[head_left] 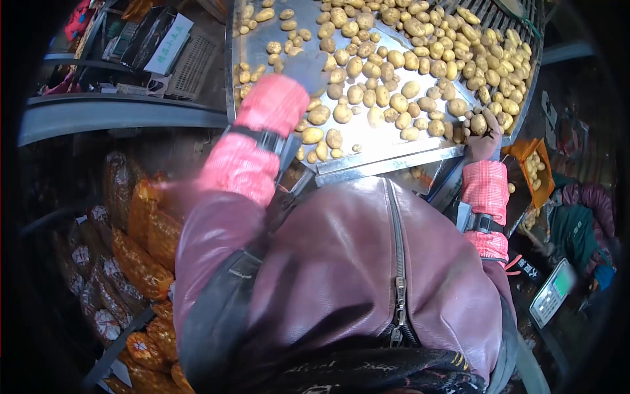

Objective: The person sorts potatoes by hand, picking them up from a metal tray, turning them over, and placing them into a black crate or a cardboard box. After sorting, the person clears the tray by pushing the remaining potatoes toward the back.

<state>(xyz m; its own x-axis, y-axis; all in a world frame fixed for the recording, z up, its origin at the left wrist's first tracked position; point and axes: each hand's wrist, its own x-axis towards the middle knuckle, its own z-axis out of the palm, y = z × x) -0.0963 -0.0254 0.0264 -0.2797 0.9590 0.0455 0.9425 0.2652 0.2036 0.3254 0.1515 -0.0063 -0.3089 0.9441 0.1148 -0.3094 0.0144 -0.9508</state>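
Many potatoes lie spread over a shiny metal sorting table. My left hand, blurred by motion, reaches over the table's left part among the potatoes; its fingers cannot be made out. At the table's front right corner, my right hand is closed around a potato, with other potatoes close by. Pink checked sleeve covers are on both forearms.
An orange bag with potatoes hangs open right of the table. Filled mesh bags lie at the lower left. A scale display stands at the lower right. Boxes sit at the upper left, above a metal bar.
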